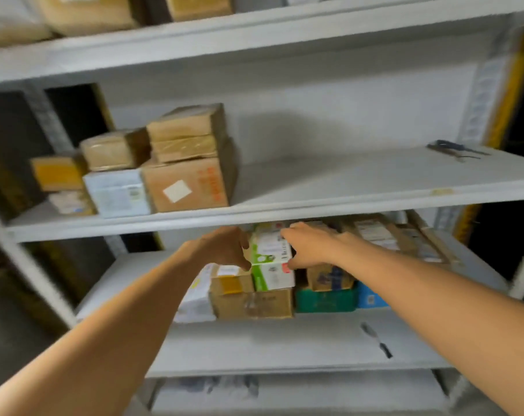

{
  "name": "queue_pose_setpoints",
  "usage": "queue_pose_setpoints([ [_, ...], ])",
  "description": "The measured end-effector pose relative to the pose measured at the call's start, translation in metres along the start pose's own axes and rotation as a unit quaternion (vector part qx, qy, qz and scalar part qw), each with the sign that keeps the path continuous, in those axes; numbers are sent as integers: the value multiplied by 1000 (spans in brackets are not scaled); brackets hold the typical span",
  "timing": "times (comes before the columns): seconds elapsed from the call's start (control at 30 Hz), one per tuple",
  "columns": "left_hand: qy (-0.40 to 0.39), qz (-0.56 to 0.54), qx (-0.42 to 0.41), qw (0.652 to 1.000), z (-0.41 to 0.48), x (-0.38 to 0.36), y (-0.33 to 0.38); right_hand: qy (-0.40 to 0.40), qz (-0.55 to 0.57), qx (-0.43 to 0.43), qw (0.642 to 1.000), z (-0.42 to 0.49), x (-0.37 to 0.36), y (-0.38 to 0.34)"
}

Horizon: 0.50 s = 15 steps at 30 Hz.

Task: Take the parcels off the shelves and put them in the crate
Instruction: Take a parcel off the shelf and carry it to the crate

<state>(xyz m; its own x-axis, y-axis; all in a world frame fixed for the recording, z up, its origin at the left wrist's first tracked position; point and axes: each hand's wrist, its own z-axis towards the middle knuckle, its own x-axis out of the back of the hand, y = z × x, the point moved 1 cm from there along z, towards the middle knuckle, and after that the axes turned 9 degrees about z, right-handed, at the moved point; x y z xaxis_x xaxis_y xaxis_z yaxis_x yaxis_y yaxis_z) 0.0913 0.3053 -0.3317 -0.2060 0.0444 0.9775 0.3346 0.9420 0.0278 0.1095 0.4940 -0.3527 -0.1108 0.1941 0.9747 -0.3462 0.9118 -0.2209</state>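
A white and green parcel (271,259) stands on top of a brown carton (254,304) on the lower shelf (284,340). My left hand (224,247) grips its left side, thumb on the front edge. My right hand (311,244) grips its right side, fingers over the top and thumb at the lower corner. Around it lie a small brown box (230,282), a white bag (196,298), a green box (325,300), a blue box (370,298) and more parcels (383,235) further right. No crate is in view.
The middle shelf (344,181) carries a stack of brown cartons (188,163) and a white box (118,192) at its left, and a dark tool (454,150) at the far right. Another dark tool (376,339) lies on the lower shelf. More cartons (89,12) sit on the top shelf.
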Motion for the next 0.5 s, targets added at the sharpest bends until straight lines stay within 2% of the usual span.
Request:
queue_pose_setpoints([
  [0.27, -26, -29, 132, 991, -63, -41, -134, -45, -5, 131, 990, 74, -54, -119],
  [0.5, -42, -35, 162, 985, -54, -70, -219, -43, -29, 138, 989, 121, -86, -162],
])
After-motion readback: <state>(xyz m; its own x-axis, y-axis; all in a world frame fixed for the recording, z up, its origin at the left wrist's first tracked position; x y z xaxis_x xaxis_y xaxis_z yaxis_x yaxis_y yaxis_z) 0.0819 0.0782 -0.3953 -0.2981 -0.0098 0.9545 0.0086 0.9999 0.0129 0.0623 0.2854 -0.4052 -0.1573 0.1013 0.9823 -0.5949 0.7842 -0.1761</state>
